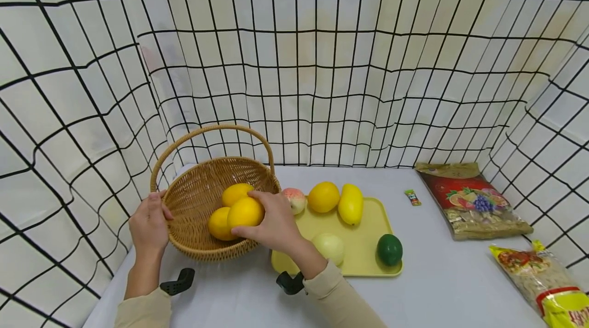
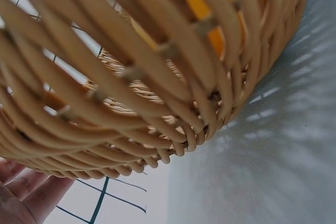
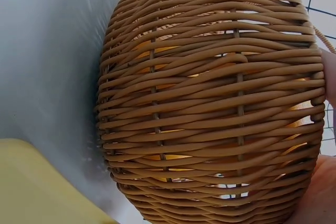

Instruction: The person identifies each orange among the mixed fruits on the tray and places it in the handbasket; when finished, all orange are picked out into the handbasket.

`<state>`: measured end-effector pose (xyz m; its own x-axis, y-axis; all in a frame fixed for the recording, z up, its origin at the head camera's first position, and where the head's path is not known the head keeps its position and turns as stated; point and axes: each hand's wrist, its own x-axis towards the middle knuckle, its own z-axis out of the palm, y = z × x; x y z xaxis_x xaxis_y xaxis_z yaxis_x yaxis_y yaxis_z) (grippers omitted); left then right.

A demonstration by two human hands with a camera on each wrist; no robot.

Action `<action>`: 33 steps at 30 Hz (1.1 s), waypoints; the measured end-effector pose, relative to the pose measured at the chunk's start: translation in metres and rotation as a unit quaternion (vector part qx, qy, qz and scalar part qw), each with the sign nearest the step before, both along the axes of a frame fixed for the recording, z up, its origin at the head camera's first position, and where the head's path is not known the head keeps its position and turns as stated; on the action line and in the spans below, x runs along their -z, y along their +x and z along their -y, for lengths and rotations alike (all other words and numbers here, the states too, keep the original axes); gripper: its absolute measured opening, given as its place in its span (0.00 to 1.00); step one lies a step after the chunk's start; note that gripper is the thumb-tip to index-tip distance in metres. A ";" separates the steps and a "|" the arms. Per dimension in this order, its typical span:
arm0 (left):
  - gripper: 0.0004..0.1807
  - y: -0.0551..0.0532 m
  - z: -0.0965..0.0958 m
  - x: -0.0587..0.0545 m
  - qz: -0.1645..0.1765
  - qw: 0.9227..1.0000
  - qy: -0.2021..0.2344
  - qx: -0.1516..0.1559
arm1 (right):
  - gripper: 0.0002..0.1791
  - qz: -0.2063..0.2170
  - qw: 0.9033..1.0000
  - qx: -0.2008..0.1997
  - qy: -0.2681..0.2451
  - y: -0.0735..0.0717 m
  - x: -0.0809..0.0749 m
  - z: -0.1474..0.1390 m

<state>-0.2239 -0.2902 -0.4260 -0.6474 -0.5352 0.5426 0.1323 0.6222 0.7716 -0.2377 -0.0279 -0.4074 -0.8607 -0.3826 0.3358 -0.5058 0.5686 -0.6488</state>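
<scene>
A brown wicker basket (image 1: 198,195) with a tall arched handle stands at the left of the table, its opening turned toward me. My left hand (image 1: 149,223) grips its left rim near the foot of the handle. Inside the basket my right hand (image 1: 278,223) holds an orange (image 1: 246,211) between thumb and fingers. That fruit lies against another orange (image 1: 221,224) and a yellow-orange fruit (image 1: 236,194) behind it. In the right wrist view the basket's woven wall (image 3: 210,93) hides most of the fruit. The left wrist view shows the basket's underside (image 2: 157,108) close up.
Right of the basket, a yellow tray (image 1: 368,225) holds a peach (image 1: 294,200), an orange (image 1: 323,196), a yellow elongated fruit (image 1: 350,204), a pale green round item (image 1: 329,247) and a dark green fruit (image 1: 389,249). Farther right lie a small packet (image 1: 412,197), a red-gold bag (image 1: 474,200) and a clear-yellow bag (image 1: 543,282).
</scene>
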 end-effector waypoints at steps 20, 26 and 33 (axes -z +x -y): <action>0.36 0.000 0.001 0.004 -0.008 1.000 0.001 0.007 | 0.28 0.044 0.982 -0.068 -0.169 0.001 -0.001 -0.025; 0.36 -0.001 0.002 0.004 -0.010 1.000 0.001 0.009 | 0.25 0.007 0.980 -0.055 -0.192 -0.003 -0.008 -0.042; 0.36 -0.001 0.004 0.003 -0.010 1.000 0.001 0.006 | 0.20 -0.037 0.973 -0.015 -0.227 -0.010 -0.016 -0.062</action>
